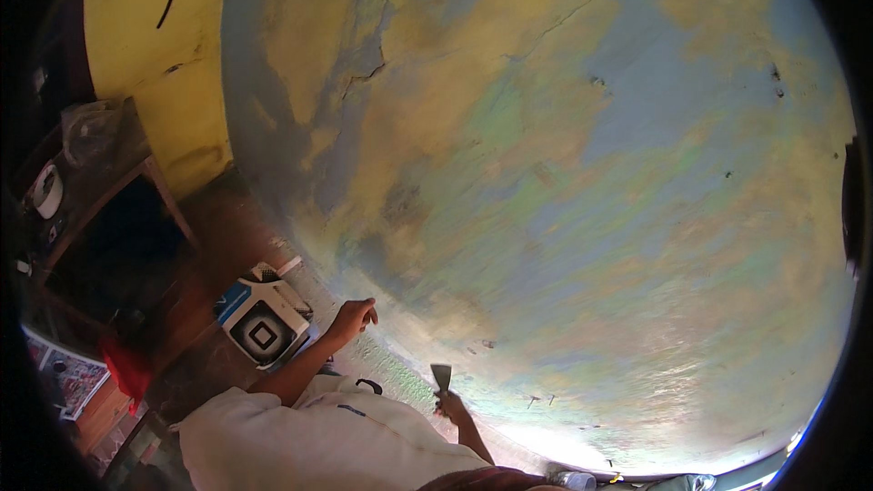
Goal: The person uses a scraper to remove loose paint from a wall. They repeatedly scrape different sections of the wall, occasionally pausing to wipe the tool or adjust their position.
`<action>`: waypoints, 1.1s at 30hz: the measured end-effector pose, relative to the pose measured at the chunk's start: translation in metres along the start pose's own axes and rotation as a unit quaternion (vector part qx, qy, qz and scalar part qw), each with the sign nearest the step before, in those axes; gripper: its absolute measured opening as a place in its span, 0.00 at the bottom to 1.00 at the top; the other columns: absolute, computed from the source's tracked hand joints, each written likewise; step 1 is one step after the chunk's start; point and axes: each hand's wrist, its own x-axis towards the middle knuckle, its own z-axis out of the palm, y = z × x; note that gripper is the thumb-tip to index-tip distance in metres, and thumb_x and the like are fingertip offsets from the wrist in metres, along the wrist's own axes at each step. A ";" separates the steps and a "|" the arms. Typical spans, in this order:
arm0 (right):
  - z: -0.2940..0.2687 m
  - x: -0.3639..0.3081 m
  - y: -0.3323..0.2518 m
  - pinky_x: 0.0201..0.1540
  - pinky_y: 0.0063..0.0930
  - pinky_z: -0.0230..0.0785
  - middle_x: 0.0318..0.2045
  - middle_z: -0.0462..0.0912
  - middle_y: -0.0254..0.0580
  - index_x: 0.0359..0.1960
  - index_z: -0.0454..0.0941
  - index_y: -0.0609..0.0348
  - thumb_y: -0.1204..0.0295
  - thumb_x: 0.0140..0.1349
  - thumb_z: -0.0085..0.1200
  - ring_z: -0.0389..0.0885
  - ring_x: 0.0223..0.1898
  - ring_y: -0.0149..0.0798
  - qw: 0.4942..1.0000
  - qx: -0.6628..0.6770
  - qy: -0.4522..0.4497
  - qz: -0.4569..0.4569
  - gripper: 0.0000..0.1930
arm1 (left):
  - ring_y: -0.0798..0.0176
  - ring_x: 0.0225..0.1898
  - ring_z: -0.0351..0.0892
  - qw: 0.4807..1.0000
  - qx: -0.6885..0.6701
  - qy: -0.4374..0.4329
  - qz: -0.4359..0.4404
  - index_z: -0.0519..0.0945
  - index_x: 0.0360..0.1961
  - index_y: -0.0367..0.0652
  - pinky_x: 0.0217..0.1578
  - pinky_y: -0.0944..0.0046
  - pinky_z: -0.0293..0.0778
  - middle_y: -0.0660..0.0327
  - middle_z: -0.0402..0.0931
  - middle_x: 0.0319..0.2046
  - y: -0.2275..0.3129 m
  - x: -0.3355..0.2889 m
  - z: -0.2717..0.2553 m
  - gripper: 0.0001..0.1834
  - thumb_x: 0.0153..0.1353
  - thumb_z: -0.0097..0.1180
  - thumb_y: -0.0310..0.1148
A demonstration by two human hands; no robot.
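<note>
My right hand [449, 408] grips the handle of a scraper [441, 375], its flat grey blade pointing up, close to the lower part of a painted wall [564, 218]. Patches of yellow, blue, green and bare plaster cover that wall, with cracks running through its upper part. Raised in front of the wall's left lower part is my left hand [351, 321]. Its fingers are loosely curled, and nothing shows in them. A gap separates the blade from my left hand.
On the floor left of my left arm stands a white, black and blue box [264, 327]. Further left is a dark-panelled cabinet [123, 241] with a clear plastic bag [91, 135] on top. Green flakes [405, 377] lie along the wall's foot. Small nails [550, 400] stick out low on the wall.
</note>
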 end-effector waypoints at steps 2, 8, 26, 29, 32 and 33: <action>0.005 0.012 -0.022 0.23 0.30 0.75 0.24 0.75 0.37 0.53 0.76 0.60 0.56 0.72 0.48 0.79 0.19 0.34 0.998 0.040 -0.035 -0.030 0.20 | 0.73 0.11 0.55 1.000 -0.024 0.012 0.010 0.78 0.17 0.39 0.15 0.67 0.55 0.70 0.58 0.10 -0.004 0.000 -0.009 0.31 0.71 0.46 0.52; -0.011 0.026 -0.022 0.28 0.35 0.78 0.25 0.75 0.37 0.53 0.76 0.56 0.56 0.68 0.50 0.77 0.24 0.35 0.978 0.162 0.065 -0.115 0.19 | 0.71 0.10 0.57 0.994 0.013 0.102 0.034 0.77 0.16 0.39 0.15 0.66 0.55 0.68 0.59 0.08 -0.019 -0.017 -0.067 0.33 0.71 0.44 0.54; -0.086 -0.208 -0.020 0.14 0.24 0.59 0.31 0.79 0.42 0.67 0.55 0.45 0.65 0.70 0.48 0.69 0.18 0.30 0.491 0.409 0.694 -0.333 0.26 | 0.69 0.30 0.65 0.855 0.201 0.111 0.465 0.38 0.76 0.42 0.36 0.68 0.66 0.65 0.69 0.27 0.284 0.031 -0.271 0.49 0.65 0.52 0.46; -0.083 -0.252 -0.054 0.14 0.24 0.58 0.25 0.75 0.37 0.66 0.58 0.48 0.63 0.72 0.44 0.68 0.18 0.27 0.480 0.385 0.710 -0.343 0.23 | 0.70 0.26 0.64 0.784 0.215 0.209 0.544 0.33 0.76 0.43 0.26 0.71 0.61 0.64 0.69 0.27 0.325 0.023 -0.274 0.49 0.67 0.45 0.53; -0.083 -0.281 -0.074 0.13 0.23 0.53 0.15 0.64 0.30 0.58 0.71 0.53 0.67 0.69 0.48 0.64 0.15 0.26 0.589 0.477 0.583 -0.294 0.17 | 0.67 0.22 0.65 0.883 0.098 0.111 0.445 0.35 0.76 0.48 0.17 0.71 0.57 0.58 0.72 0.28 0.350 0.016 -0.273 0.48 0.67 0.41 0.60; -0.084 -0.285 -0.077 0.13 0.23 0.53 0.15 0.64 0.30 0.58 0.71 0.53 0.68 0.68 0.50 0.64 0.15 0.25 0.602 0.418 0.621 -0.278 0.17 | 0.66 0.20 0.65 0.899 0.064 0.079 0.425 0.36 0.77 0.50 0.15 0.70 0.56 0.56 0.73 0.29 0.350 0.014 -0.272 0.48 0.67 0.40 0.61</action>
